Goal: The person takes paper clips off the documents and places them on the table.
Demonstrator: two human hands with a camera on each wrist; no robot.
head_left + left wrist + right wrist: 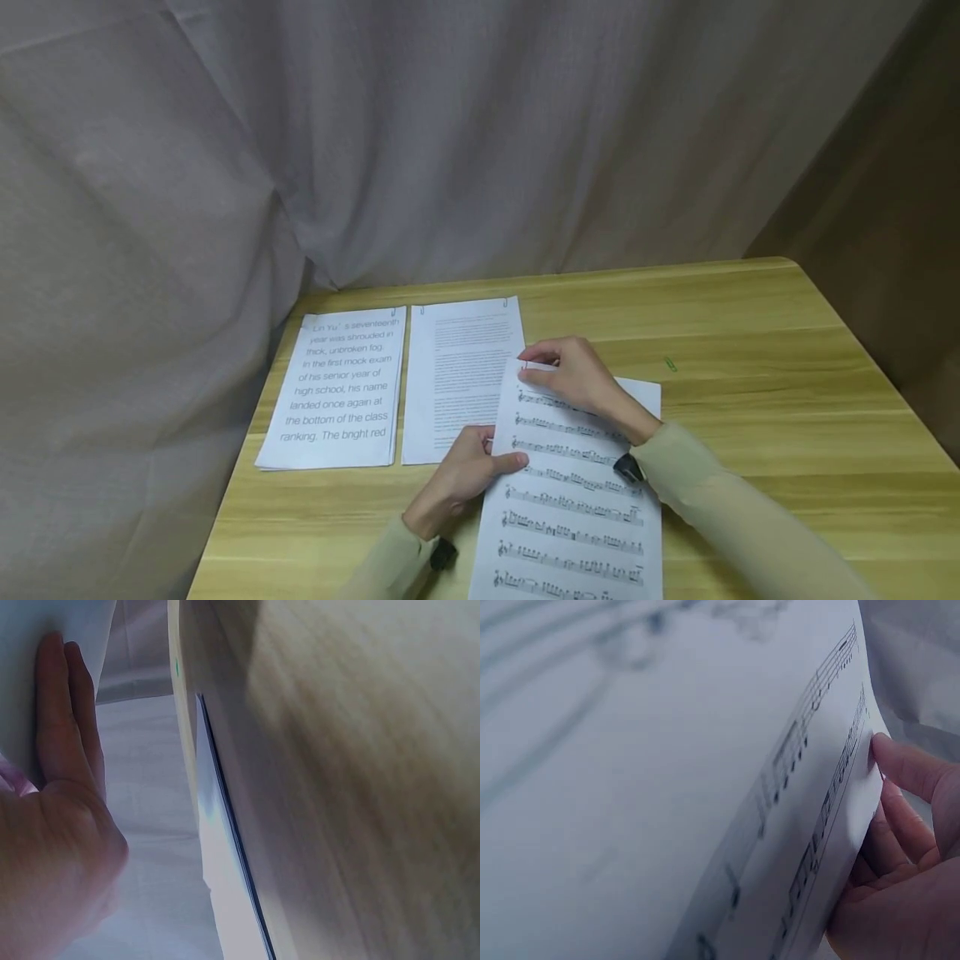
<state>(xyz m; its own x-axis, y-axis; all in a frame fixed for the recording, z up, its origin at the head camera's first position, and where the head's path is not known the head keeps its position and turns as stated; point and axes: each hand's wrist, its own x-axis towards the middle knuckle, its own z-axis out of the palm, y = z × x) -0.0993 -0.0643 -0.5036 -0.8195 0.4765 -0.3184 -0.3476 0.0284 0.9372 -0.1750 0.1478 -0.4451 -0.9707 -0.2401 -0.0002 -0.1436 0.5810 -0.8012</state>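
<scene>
Sheet music (573,500), printed with rows of staves, is held tilted above the table's near middle. At its left edge the left hand (468,471) grips it, thumb on the printed face and fingers (56,712) behind. My right hand (577,375) pinches the top left corner; in the right wrist view its thumb (907,765) lies at the paper's edge with the other fingers behind. A small paper clip (524,364) shows at that corner, partly hidden by the fingers. Whether the fingers touch the clip, I cannot tell.
Left of the sheet music lies a small-print paper stack (450,383) with clips at its top corners. Beside it is a large-print stack (337,383), clipped at the top. A green paper clip (671,364) lies on the wooden table (787,400). Grey curtain (480,150) hangs behind.
</scene>
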